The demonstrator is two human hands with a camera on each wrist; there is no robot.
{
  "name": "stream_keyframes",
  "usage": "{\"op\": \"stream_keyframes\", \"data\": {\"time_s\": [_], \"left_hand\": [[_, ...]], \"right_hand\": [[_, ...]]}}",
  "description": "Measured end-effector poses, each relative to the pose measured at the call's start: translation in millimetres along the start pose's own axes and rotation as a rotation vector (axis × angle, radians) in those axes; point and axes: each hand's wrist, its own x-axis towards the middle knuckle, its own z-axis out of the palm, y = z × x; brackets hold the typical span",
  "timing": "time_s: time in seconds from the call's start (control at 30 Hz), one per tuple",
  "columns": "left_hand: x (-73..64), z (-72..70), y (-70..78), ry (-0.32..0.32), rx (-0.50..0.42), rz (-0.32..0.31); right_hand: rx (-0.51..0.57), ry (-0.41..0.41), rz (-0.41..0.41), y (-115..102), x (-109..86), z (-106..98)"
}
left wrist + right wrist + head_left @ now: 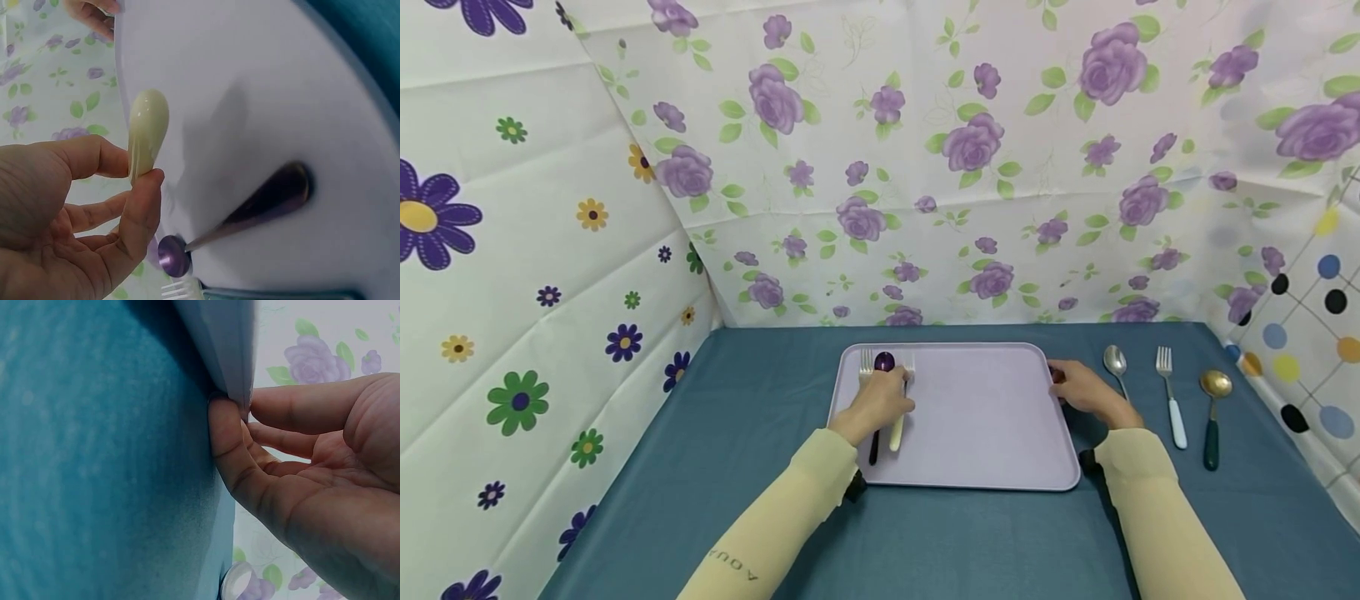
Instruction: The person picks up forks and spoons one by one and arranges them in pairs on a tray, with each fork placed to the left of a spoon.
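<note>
My left hand (878,402) pinches a fork with a cream handle (897,435) over the left part of a pale lilac tray (985,417). Up close in the left wrist view, thumb and finger grip that cream handle (149,122) above the tray surface. Beside it on the tray lie a purple spoon with a dark handle (883,362) and another fork (866,362), whose handle is mostly behind the hand in the head view. At the tray's right edge, my right hand (1084,387) pinches the rim (234,356) between thumb and fingers.
Right of the tray, on the blue-green tablecloth (970,542), lie a silver spoon (1115,361), a fork with a pale blue handle (1177,422) and a gold spoon with a green handle (1212,442). Flowered cloth (925,250) hangs behind the table; patterned cloths flank both sides.
</note>
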Motion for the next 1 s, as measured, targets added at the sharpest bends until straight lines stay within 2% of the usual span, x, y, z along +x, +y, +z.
{"op": "stream_keyframes", "data": {"time_s": [0.13,0.43,0.73,1.0], "left_hand": [[0.5,4.4,3.4,-0.009,-0.011,-0.012],[0.4,10.8,11.2,-0.074,-0.039,-0.025],[2.7,21.7,16.1,-0.089,-0.026,-0.023],[3.4,23.2,20.8,-0.087,0.006,-0.04]], "right_hand": [[-0.004,-0.002,0.005,-0.6,0.5,0.7],[-0.003,-0.002,0.018,-0.9,0.3,1.3],[-0.011,-0.003,0.029,0.1,0.9,1.1],[-0.006,-0.006,0.035,0.2,1.2,0.1]]}}
